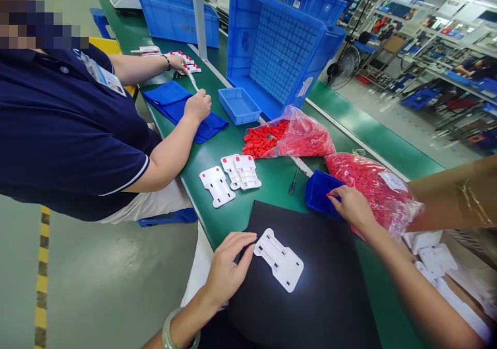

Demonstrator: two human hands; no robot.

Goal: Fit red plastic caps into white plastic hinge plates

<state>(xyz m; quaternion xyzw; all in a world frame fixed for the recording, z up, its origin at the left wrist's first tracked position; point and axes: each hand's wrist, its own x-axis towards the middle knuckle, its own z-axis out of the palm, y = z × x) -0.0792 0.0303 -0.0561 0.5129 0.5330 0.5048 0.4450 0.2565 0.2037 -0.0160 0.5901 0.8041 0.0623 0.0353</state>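
Observation:
My left hand (232,266) is at the upper left corner of a white plastic plate (281,260), with thumb and fingertips closed on its edge. This plate has several small dark rectangular holes and is over a black mat (310,302). Above a small dark blue bin (319,189), my right hand (352,206) pinches a small red plastic piece (328,195) between thumb and finger. Beside that bin lies a clear bag of red pieces (365,183). Farther left on the green table, white plates (217,187) with red pieces in their corners lie together.
A co-worker (73,131) sits at the left, holding a white part over a blue cloth (171,103). An open bag of red pieces (306,136), a light blue tray (239,105), a large blue crate (279,54) and a screwdriver (293,182) are ahead. A cardboard box (458,193) stands right.

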